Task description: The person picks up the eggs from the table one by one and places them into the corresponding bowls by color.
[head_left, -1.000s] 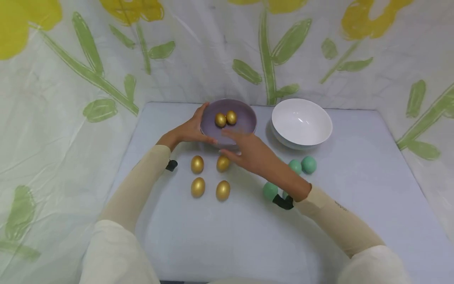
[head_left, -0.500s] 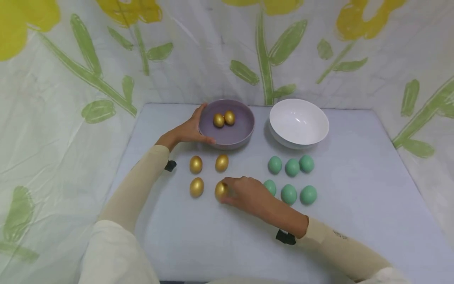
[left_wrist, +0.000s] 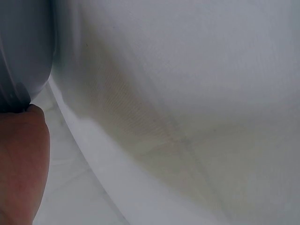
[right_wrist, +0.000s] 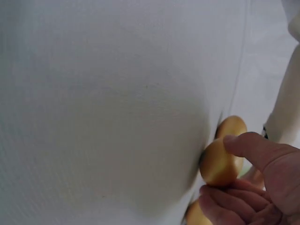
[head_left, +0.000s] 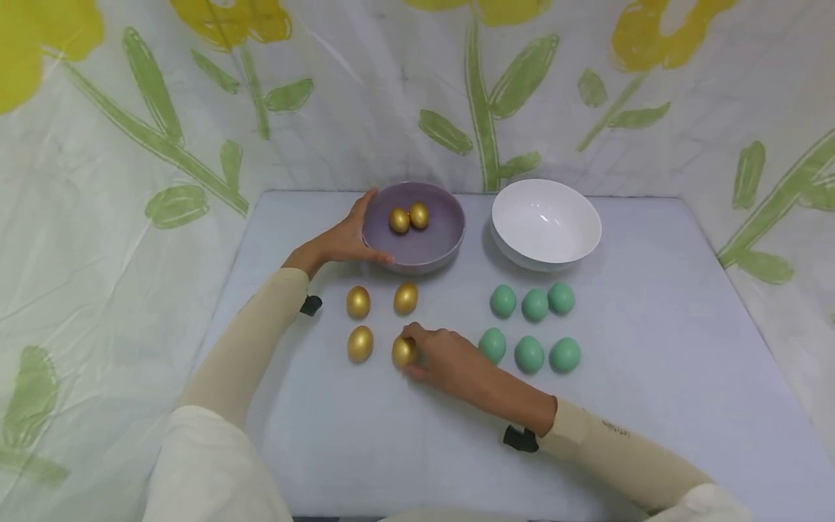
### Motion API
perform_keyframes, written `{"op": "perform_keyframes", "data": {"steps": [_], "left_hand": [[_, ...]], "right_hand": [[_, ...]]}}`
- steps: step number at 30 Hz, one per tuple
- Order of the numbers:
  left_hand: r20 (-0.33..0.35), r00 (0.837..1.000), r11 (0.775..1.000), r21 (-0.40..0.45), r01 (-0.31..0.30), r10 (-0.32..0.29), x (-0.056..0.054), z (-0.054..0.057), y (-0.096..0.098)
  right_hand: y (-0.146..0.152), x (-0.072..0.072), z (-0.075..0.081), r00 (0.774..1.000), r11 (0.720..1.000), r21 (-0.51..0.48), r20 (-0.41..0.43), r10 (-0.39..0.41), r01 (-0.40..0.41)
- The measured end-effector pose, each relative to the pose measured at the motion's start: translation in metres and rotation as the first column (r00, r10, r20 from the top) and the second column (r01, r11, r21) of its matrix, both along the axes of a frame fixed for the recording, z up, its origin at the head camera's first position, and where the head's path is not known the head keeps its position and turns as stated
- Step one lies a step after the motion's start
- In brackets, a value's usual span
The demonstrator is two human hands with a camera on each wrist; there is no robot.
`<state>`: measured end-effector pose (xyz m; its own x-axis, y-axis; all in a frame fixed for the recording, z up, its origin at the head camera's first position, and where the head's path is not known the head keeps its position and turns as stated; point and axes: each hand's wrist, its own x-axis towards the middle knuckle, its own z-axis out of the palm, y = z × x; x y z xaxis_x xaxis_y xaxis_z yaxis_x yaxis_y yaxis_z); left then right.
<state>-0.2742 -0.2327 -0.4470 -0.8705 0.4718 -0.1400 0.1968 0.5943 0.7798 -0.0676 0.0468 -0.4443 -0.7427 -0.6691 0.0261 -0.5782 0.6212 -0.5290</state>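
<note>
My left hand [head_left: 344, 238] grips the left side of a purple bowl [head_left: 427, 250], thumb at its front and fingers behind. Inside that bowl lie two golden eggs [head_left: 399, 220], side by side. In the right wrist view, a golden egg [right_wrist: 219, 164] is pinched between the thumb and fingers of my right hand [head_left: 453, 366], still at the table's surface. To its left sits another golden egg [head_left: 360, 344]. Two more, a left golden egg [head_left: 358, 302] and a right golden egg [head_left: 406, 298], lie between it and the bowl.
A white bowl [head_left: 546, 225] stands to the right of the purple one. Several green eggs [head_left: 535, 305] lie in two rows before it, the nearest green egg [head_left: 492, 346] close beside my right hand. A flower-painted curtain [head_left: 365, 130] hangs along the table's [head_left: 652, 290] far edge.
My right hand has come from over the purple bowl down to the front right golden egg and now pinches it. The left hand stays on the bowl.
</note>
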Motion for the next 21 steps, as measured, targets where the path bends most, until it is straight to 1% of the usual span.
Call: {"op": "perform_keyframes", "data": {"steps": [4,6,9,11,14,18,21], "left_hand": [[0.007,1.000,1.000,0.014,0.001,-0.001,0.000,-0.001,0.000],[0.011,1.000,1.000,0.021,0.002,-0.002,0.000,-0.001,0.000],[0.016,1.000,1.000,0.027,0.003,-0.003,0.000,-0.002,0.000],[0.016,1.000,0.999,0.033,0.008,-0.008,0.000,-0.002,0.000],[0.017,1.000,0.999,0.046,0.009,-0.010,-0.001,-0.002,0.001],[0.031,0.999,0.999,0.052,0.008,-0.010,-0.003,-0.001,0.002],[0.052,0.999,0.999,0.052,0.004,-0.007,0.000,0.004,0.003]], "right_hand": [[0.002,-0.003,-0.003,0.999,1.000,-0.029,0.037,-0.010,0.011],[0.005,-0.006,-0.003,0.998,0.998,-0.058,0.070,-0.009,0.013],[0.013,-0.015,0.004,0.995,0.993,-0.119,0.099,0.013,-0.001],[0.020,-0.024,0.014,0.996,0.989,-0.149,0.093,0.017,-0.004],[0.031,-0.044,0.036,0.999,0.985,-0.175,0.041,-0.001,0.008],[0.045,-0.078,0.067,0.998,0.983,-0.178,-0.023,-0.051,0.046],[0.054,-0.106,0.083,0.993,0.983,-0.163,-0.068,-0.101,0.089]]}}
